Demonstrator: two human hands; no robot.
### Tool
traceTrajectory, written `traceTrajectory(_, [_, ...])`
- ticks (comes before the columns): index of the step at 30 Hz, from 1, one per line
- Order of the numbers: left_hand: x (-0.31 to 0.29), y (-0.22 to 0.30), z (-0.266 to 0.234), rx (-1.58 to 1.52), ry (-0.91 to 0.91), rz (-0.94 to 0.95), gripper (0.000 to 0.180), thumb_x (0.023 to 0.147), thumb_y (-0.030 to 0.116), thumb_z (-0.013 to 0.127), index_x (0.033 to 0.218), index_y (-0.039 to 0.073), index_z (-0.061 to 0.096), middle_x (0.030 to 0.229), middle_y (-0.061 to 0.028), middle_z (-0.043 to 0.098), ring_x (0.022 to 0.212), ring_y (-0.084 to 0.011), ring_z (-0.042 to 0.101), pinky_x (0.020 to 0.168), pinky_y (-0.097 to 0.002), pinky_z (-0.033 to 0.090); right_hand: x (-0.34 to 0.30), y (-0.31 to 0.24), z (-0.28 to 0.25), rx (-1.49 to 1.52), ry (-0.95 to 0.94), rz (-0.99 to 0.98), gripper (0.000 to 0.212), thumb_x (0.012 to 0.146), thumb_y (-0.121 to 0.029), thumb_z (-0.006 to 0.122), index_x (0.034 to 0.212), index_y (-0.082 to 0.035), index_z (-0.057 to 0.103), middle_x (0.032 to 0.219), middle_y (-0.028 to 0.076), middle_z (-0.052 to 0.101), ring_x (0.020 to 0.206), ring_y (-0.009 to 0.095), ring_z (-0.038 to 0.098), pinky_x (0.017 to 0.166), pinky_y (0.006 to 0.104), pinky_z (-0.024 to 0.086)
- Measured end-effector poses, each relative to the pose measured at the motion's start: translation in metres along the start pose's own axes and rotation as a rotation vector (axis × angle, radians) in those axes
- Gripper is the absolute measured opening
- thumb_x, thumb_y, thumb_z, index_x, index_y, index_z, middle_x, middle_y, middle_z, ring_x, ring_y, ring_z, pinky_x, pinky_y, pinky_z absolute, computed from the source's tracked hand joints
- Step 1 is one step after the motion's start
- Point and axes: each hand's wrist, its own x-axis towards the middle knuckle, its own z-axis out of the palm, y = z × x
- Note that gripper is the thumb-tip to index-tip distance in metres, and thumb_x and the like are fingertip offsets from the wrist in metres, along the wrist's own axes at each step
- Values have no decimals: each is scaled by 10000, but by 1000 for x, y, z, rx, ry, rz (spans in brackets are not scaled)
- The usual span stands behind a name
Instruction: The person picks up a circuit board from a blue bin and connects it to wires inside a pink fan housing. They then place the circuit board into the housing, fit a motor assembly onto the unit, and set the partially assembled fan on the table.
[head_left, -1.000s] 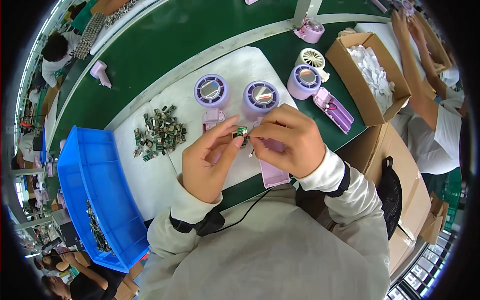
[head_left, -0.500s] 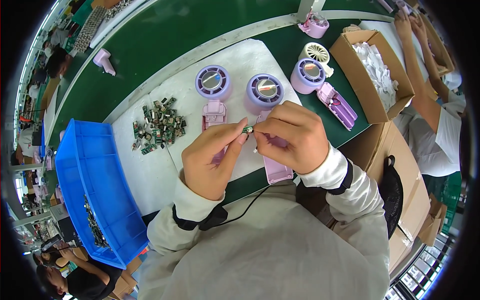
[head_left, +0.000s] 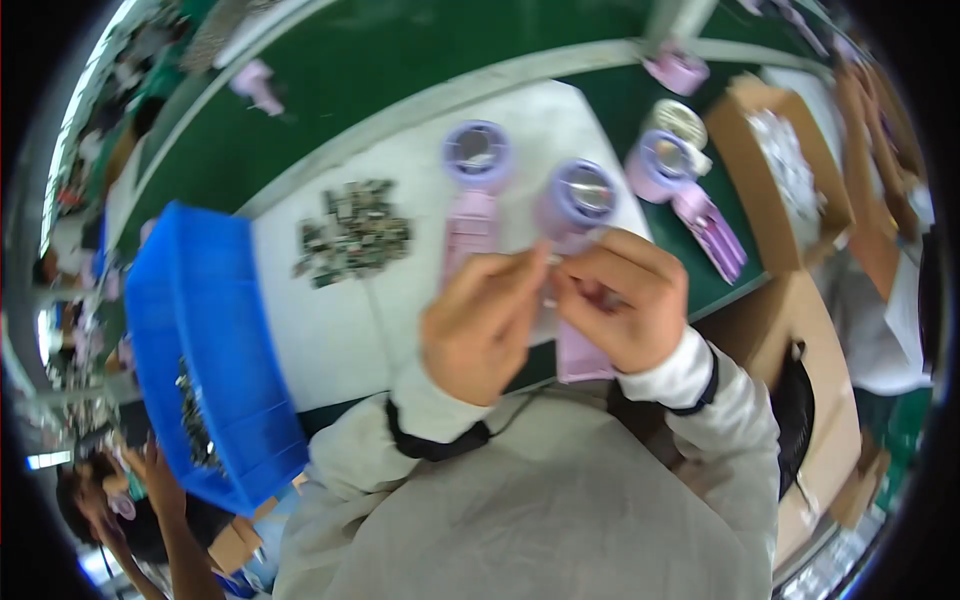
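Both hands meet at the fingertips over the white sheet, blurred by motion. My left hand is closed in a pinch; the small green circuit board seen between its fingertips half a second ago is now too smeared to make out. Close against it, my right hand is closed too, and what its fingers hold is hidden. Under the right hand lies a pink handle shell, below a purple fan head. Another purple fan with its pink handle lies beyond my left hand. Left of that is a pile of circuit boards.
A blue bin holding more boards stands at the left. To the right are a third purple fan with an open handle, a cream fan part and a carton of white pieces. Co-workers are at both sides.
The whole view has shifted, so the table things appear farther right, and it is now blurred. My hands stay together at the fingertips; the left wrist looks slightly turned.
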Motion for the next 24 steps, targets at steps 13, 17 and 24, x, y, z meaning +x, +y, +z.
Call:
traceTrajectory(13, [-6, -14, 8, -498, -4, -232, 322, 923, -42, 652, 1231, 33, 708, 1009, -141, 699, 868, -246, 712, 725, -341, 561, -9, -16, -10, -201, -36, 75, 142, 833, 27, 714, 974, 17, 722, 834, 114, 610, 699, 219, 585, 612, 312, 457])
traceTrajectory(17, [-2, -17, 11, -679, 8, -334, 300, 936, -30, 654, 1225, 27, 710, 1001, -140, 701, 861, -236, 715, 719, -322, 569, -6, -12, -6, -143, -144, -35, 136, 851, 41, 694, 984, 23, 712, 877, 111, 608, 752, 219, 570, 665, 302, 449])
traceTrajectory(24, [-3, -19, 12, -609, -3, -269, 305, 938, -38, 652, 1232, 22, 706, 1002, -139, 699, 870, -222, 716, 720, -310, 575, -2, -3, -8, -151, -205, -128, 128, 832, 37, 700, 960, 26, 703, 884, 121, 622, 764, 252, 567, 685, 330, 459])
